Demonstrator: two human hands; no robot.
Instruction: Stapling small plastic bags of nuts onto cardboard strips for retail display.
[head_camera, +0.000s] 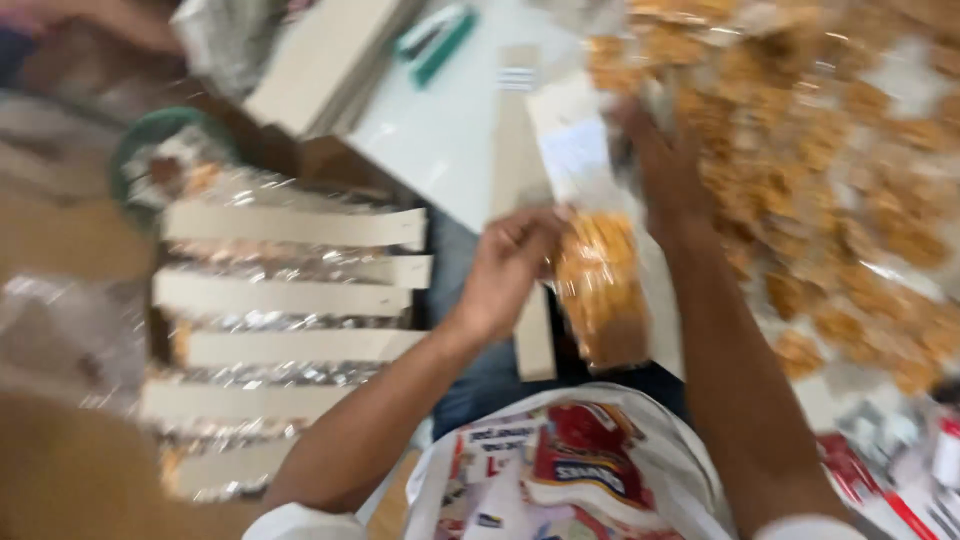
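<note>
The white table (450, 130) serves as the landmark. Over its right part spreads the biggest thing in view — a loose heap of orange-brown snack pieces (830, 170), blurred, running off the top and right edges of the picture. Left of the table, lower down, a row of clear packets with pale card headers (285, 300) lies stacked one after another; the contents show only as glints of plastic and a little orange. Above that row, just off the table's left corner, a green bowl (150, 160) holds something pale and brownish that cannot be made out. On the table's far part lie a stack of pale card strips (320, 60) and a green-and-white stapler-like tool (435, 40).

At the table's near edge hangs a clear bag of orange snacks (600, 285), upright, filled to about its upper third. The left hand (505, 265) pinches the bag's top left corner, fingers curled together and clamped on the plastic. The right hand (665, 165) reaches past the bag's top toward the heap — motion blur hides whether its fingers are apart or closed, or touch the bag.
</note>
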